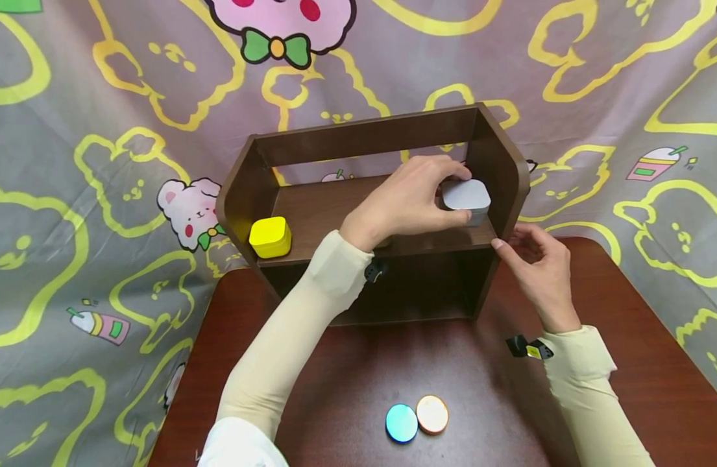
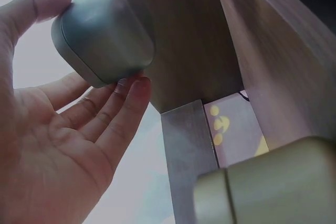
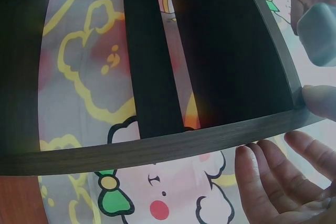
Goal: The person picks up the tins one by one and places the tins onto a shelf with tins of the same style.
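My left hand [image 1: 407, 201] pinches a silver-grey box [image 1: 466, 198] with rounded corners between thumb and fingers. It holds the box at the right end of the upper board of a dark brown wooden shelf [image 1: 335, 201]. In the left wrist view the same grey box [image 2: 105, 30] appears tilted. My right hand [image 1: 536, 269] grips the shelf's right side panel [image 3: 157, 150], thumb at the front edge and fingers along the outer face. A second, khaki-coloured box [image 2: 283, 187] shows in the left wrist view; in the head view my left arm mostly hides it.
A yellow box [image 1: 270, 237] with rounded corners sits at the left end of the upper board. Two round pieces, one blue [image 1: 401, 423] and one pale with an orange rim [image 1: 432, 415], lie side by side on the reddish-brown table [image 1: 346, 370]. Patterned cloth [image 1: 130, 194] hangs behind.
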Tool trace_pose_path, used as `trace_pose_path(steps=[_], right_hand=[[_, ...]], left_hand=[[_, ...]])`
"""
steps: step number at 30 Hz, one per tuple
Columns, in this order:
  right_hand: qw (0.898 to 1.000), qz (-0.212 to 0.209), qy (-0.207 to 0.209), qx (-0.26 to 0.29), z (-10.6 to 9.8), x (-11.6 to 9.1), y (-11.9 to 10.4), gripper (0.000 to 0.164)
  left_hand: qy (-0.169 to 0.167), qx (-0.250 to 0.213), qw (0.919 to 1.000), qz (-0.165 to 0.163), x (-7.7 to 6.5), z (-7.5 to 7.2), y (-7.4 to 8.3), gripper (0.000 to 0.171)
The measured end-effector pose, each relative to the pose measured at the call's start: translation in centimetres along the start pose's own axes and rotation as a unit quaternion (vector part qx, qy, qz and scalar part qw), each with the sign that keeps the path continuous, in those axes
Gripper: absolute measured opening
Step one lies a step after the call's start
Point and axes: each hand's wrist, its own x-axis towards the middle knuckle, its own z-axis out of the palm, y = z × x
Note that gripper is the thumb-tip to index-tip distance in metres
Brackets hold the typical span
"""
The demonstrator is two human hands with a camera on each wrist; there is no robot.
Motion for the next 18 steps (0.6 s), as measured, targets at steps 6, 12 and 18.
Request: trace_pose_path(steps=[6,12,18], right_hand=[[1.0,0.001,-0.002,-0.005,-0.02,-0.08,0.06,0.028],[1.0,0.0,-0.005,-0.012,-0.08,-0.09,0.0,0.029],[1.0,-0.001,-0.003,-0.012,-0.14,-0.07,-0.07,0.029]], left_hand=[[-0.014,0.002,0.9999,-0.006,0.36,0.47,-0.32,0.053],[-0.017,0.009,0.9998,-0.011,0.72,0.65,-0.48,0.052],[-0.028,0.016,0.9993,-0.016,1.05,0.85,-0.61,0.051]])
